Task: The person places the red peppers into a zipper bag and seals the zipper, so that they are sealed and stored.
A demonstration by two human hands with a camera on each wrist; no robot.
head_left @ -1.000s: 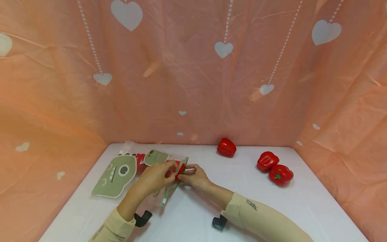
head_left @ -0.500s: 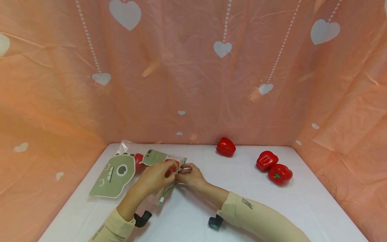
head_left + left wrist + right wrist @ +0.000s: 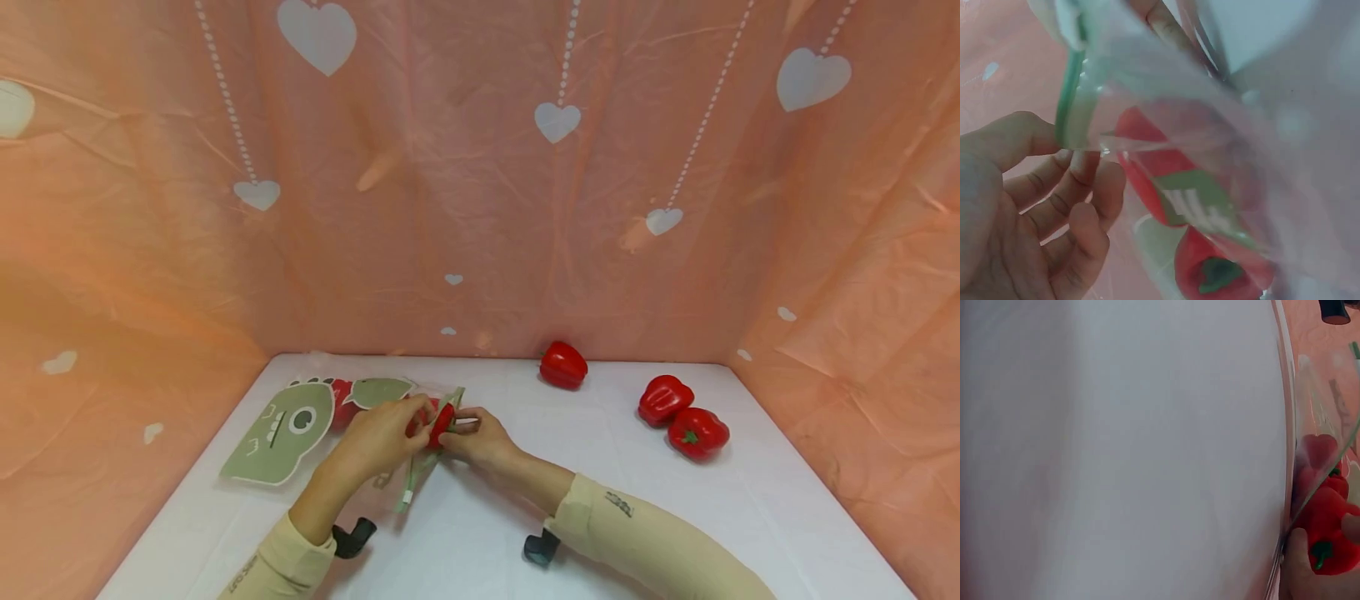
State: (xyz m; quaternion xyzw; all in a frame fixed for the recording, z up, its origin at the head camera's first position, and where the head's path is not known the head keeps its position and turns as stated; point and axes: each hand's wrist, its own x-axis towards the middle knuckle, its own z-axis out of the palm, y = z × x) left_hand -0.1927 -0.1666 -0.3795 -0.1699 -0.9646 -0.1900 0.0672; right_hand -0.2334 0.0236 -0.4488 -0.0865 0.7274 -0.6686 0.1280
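Note:
A clear zip bag (image 3: 279, 437) with green monster prints lies on the left of the table, its green-edged mouth facing right. Red bell peppers (image 3: 1319, 453) show through its film. At the mouth, my right hand (image 3: 486, 440) grips a red bell pepper (image 3: 442, 427), thumb and fingers on either side of its stem end. My left hand (image 3: 382, 435) is at the bag's opening. In the left wrist view, its fingers (image 3: 1029, 134) are curled at the green zip strip (image 3: 1072, 100), holding the edge. Part of the gripped pepper is hidden by the hands.
One red bell pepper (image 3: 563, 365) lies at the table's back edge. Two others, a left one (image 3: 664, 400) and a right one (image 3: 698, 434), touch each other farther right. Peach cloth with white hearts (image 3: 480, 183) surrounds the white table (image 3: 600, 467) at the back and sides.
The hands stay at the bag's mouth. The gripped pepper, mostly hidden half a second ago, shows again between them. The bag's far printed flap has shifted and flattened slightly.

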